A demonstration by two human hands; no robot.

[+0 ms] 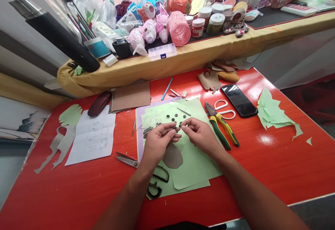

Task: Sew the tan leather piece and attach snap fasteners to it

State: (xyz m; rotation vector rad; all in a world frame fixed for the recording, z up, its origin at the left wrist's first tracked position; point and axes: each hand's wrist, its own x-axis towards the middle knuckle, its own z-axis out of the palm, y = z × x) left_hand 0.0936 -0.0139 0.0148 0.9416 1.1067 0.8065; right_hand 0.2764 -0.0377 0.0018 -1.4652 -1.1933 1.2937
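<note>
My left hand [162,137] is closed over the green paper [196,163], thumb and fingers meeting near a small dark round piece; part of its grip is hidden. Close beside it, my right hand [196,132] pinches a small dark snap piece [180,125] between thumb and fingertips. Several similar dark pieces [176,115] lie on the paper just beyond the fingertips. A grey-brown rounded piece [172,156] shows under my left hand. A clump of dark pieces [148,131] sits left of that hand, and a thin metal rod [184,111] lies beyond.
Black-handled scissors [134,163] lie at left, near my left forearm. Right of the paper are pliers [222,127], white-handled scissors [225,110] and a phone [239,100]. A printed sheet [91,136] lies left. Jars [198,28] stand on the back shelf.
</note>
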